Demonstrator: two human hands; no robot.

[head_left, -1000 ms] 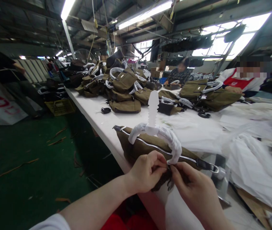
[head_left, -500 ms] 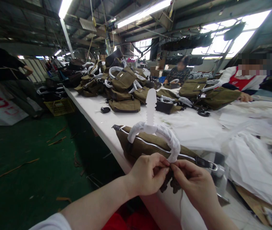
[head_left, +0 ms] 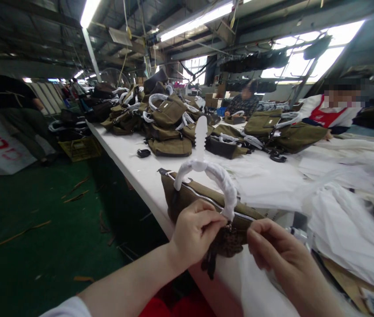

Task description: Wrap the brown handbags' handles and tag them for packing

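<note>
An olive-brown zippered bag (head_left: 193, 187) stands at the table's near edge, its arched handle (head_left: 221, 174) wrapped in white. A pale notched plastic piece (head_left: 201, 138) sticks up from the top of the handle. My left hand (head_left: 195, 231) is closed, its thumb and finger pinching at the handle's near end. Just below that grip hangs a dark, mottled charm (head_left: 228, 242) with dangling ends. My right hand (head_left: 277, 251) is beside the charm on its right, thumb and forefinger drawn together. Whatever lies between those fingertips, if anything, is hidden.
Several similar bags (head_left: 169, 123) are heaped farther back on the white table (head_left: 130, 163). White wrapping sheets (head_left: 345, 229) lie to the right. A person in a red apron (head_left: 325, 110) is across the table. A yellow crate (head_left: 79, 147) sits on the floor at left.
My right hand has moved right, away from the handle's end, while my left hand keeps its pinch there. The dark charm now shows more fully below. The bag has shifted slightly.
</note>
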